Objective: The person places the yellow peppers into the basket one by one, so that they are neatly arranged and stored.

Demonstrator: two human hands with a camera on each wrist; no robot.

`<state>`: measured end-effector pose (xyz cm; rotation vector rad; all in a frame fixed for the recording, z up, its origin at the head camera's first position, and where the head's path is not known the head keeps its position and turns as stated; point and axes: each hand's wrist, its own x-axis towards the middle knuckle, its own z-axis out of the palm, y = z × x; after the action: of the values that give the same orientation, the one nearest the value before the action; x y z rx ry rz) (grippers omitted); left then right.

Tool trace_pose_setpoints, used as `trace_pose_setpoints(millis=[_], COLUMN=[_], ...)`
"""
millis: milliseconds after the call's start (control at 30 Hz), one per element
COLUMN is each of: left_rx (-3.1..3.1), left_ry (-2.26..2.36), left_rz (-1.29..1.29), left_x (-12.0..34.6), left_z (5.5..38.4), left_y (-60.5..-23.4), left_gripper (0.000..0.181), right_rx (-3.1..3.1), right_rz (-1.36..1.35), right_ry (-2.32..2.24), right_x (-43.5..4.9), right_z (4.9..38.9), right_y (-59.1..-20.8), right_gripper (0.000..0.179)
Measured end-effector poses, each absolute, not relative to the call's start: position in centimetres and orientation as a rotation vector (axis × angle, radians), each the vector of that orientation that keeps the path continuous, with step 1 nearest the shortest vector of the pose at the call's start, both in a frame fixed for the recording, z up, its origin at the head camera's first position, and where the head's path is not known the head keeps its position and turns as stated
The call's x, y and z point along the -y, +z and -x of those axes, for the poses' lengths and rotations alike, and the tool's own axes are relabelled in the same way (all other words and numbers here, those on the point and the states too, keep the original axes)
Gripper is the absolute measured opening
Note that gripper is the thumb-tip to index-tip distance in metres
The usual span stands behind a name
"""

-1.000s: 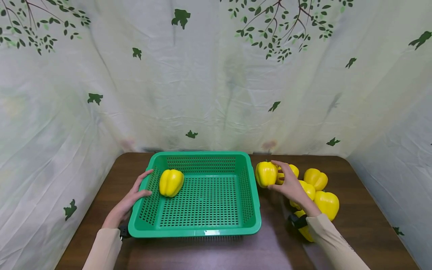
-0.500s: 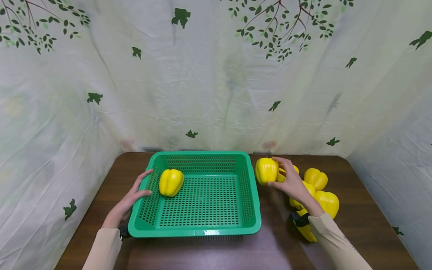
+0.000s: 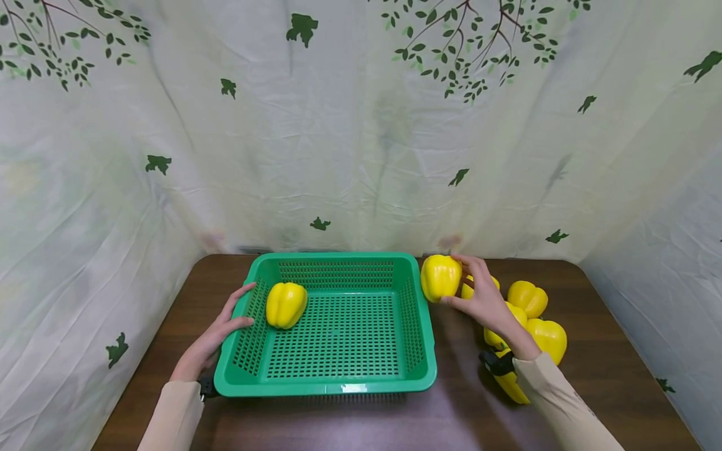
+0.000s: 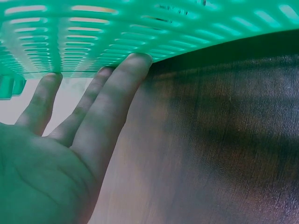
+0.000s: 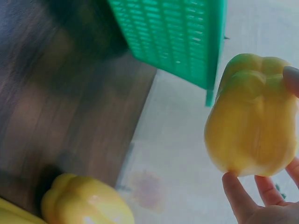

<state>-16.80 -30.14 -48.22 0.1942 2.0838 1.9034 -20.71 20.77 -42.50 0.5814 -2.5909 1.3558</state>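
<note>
In the head view, a yellow bell pepper (image 3: pixel 440 278) is held by my right hand (image 3: pixel 484 299), thumb on its near side and fingers behind. The right wrist view shows this bell pepper (image 5: pixel 252 116) raised off the table, close to the basket's outer wall (image 5: pixel 173 37). My left hand (image 3: pixel 217 333) holds the left side of the green plastic basket (image 3: pixel 338 391), thumb and forefinger over the rim. Its other fingers press on the slotted outer wall (image 4: pixel 84 42) in the left wrist view. Another yellow bell pepper (image 3: pixel 286 305) lies inside the basket, towards the left.
On the right of the brown wooden table (image 3: pixel 598 376), several more bell peppers (image 3: pixel 546 341) lie clustered, partly behind my right hand and forearm. A pale curtain (image 3: pixel 350 156) with printed leaves hangs behind the table and along both sides.
My right hand has lifted the bell pepper off the table and carried it slightly away from me and left, to the basket's right rim. The left hand and basket stay put.
</note>
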Motion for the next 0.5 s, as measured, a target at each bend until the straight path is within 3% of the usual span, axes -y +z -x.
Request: trace_pose_setpoints(millis=[500], left_rx=[-2.069], left_ry=[1.906], left_rz=[-0.197], left_x=[30.1], left_z=[16.7], left_y=[-48.2], left_gripper=[0.069], right_rx=[2.566], right_rz=[-0.703], right_ry=[1.481], right_x=[-17.4], right_z=[20.6], right_y=[-40.8], right_gripper=[0.081])
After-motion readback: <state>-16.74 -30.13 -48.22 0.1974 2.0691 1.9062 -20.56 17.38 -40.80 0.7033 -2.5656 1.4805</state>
